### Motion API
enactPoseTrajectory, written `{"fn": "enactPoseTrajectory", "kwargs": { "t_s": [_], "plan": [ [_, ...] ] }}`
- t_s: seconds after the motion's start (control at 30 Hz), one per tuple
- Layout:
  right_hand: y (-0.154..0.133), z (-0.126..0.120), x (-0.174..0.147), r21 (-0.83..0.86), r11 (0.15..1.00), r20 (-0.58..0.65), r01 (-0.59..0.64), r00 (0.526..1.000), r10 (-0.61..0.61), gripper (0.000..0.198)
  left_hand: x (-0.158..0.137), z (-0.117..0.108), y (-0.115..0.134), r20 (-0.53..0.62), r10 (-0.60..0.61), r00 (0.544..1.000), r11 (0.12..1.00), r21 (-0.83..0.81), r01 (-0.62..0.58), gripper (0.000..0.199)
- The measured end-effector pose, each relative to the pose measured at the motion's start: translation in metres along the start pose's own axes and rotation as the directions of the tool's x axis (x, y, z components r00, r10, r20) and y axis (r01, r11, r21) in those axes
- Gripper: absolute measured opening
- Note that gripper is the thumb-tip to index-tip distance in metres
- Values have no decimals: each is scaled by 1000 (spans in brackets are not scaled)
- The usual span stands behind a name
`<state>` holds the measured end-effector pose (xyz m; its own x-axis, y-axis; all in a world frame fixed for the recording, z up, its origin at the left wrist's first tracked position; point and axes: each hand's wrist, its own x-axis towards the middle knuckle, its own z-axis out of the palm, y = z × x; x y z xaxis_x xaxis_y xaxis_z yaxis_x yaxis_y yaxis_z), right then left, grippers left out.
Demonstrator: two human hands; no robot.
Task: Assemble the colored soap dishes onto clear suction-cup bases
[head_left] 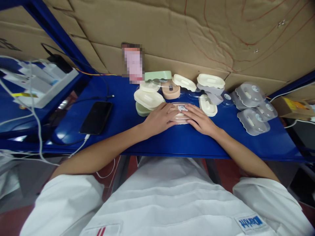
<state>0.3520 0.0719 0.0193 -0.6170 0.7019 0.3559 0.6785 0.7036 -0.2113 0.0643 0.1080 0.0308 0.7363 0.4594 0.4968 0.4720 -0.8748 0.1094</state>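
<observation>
A small oval plastic box (181,117) with a pinkish base, a clear lid and a round sticker lies on the blue table in front of me. My left hand (159,118) grips its left side, fingers over the lid and thumb along the near edge. On the right side, my right hand (201,120) holds the same box with its fingers across the lid. Both hands partly cover it. Just beyond them are a cream tray (149,99) on a green piece, a peach-coloured box (170,90) and a cream piece (208,105).
Clear lidded boxes (253,122) are stacked at the right, near a cardboard box (295,109). A black phone (96,118) with a white cable lies at the left. Cardboard (157,29) lines the back. A white bin (55,88) and loose cables stand far left.
</observation>
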Motion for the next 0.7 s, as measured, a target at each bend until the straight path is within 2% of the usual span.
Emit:
{"fn": "enactPoseTrajectory", "kwargs": {
  "t_s": [0.13, 0.37, 0.43, 0.47, 0.53, 0.6, 0.7],
  "plan": [
    [1, -2, 2, -44, 999, -8, -21, 1000, 21, 52, 0, 1, 2, -3, -36, 999, 999, 4, 36, 51],
    [-4, 0, 3, -60, 998, 17, 21, 1000, -20, 50, 1, -7, 8, 53, -28, 998, 989, 150, 20, 42],
    [-2, -3, 2, -55, 998, -49, 3, 999, -6, 52, 2, -9, 7, 63, -11, 998, 988, 157, 1, 42],
    [2, -5, 1, -65, 997, -117, -49, 992, 41, 53, 2, -9, 6, 69, -1, 998, 988, 156, -10, 40],
    [14, -13, -2, -83, 969, -294, -232, 935, 199, 59, 2, -9, 5, 79, 17, 997, 991, 133, -27, 37],
    [35, -21, -7, -94, 881, -435, -464, 815, 382, 63, 1, -6, 4, 78, 32, 996, 997, 65, -37, 35],
    [70, -28, -17, -108, 715, -513, -691, 655, 555, 66, -3, 1, 4, 77, 34, 996, 995, -101, -27, 46]
  ]
}}
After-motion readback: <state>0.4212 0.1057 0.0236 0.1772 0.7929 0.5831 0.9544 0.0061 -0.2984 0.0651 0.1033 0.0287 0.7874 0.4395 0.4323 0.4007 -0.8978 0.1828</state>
